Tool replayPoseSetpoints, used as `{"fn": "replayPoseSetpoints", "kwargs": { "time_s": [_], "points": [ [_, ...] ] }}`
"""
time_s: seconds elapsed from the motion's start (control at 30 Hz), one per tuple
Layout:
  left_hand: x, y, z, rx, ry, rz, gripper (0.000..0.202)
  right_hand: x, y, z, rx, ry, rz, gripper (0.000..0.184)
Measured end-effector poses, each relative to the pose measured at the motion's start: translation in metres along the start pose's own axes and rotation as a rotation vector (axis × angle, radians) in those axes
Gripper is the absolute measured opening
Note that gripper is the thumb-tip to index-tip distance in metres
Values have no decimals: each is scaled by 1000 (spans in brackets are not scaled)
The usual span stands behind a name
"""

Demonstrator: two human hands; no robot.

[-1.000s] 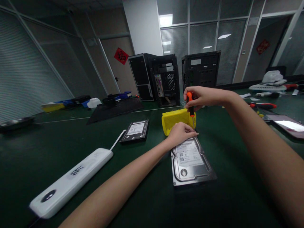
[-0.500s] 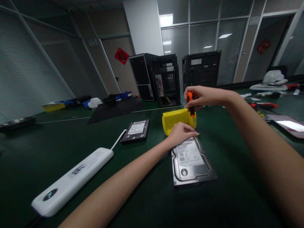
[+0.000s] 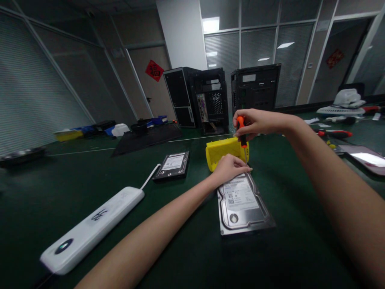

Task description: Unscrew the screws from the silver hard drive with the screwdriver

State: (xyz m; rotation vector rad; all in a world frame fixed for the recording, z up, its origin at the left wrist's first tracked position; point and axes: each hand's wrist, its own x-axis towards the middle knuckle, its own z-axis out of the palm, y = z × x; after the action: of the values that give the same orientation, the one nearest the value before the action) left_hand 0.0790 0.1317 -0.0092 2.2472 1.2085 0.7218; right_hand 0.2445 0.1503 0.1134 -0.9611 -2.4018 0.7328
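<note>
A silver hard drive [image 3: 243, 202] with a white label lies flat on the dark green table, its far end partly covered by my left hand [image 3: 229, 170]. That hand grips the drive's far end, thumb and fingers near the screwdriver shaft. Above it, my right hand [image 3: 248, 124] is closed around the orange and black handle of a screwdriver [image 3: 241, 122]. The screwdriver stands nearly upright, its thin shaft reaching down to the drive's far right corner. My left fingers hide the exact contact of the tip. Just behind sits a yellow plastic bin [image 3: 216, 150].
To the left lie a second hard drive [image 3: 173, 164] and a long white device [image 3: 96, 228] marked in ink. Black computer cases [image 3: 255, 88] stand at the back. A tablet-like panel [image 3: 365, 157] and red-handled pliers [image 3: 338, 133] are at the right.
</note>
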Motion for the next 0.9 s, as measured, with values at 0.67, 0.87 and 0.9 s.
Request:
{"fn": "replayPoseSetpoints", "kwargs": {
  "time_s": [0.67, 0.87, 0.9],
  "points": [
    [2, -3, -1, -62, -16, -74, 35, -1, -3, 0, 17, -2, 38, 22],
    [-2, -3, 0, -107, -41, -54, 37, -1, 0, 0, 40, -6, 34, 22],
    [-3, -2, 0, -113, -45, -51, 38, -1, 1, -1, 46, -7, 30, 22]
  ]
}}
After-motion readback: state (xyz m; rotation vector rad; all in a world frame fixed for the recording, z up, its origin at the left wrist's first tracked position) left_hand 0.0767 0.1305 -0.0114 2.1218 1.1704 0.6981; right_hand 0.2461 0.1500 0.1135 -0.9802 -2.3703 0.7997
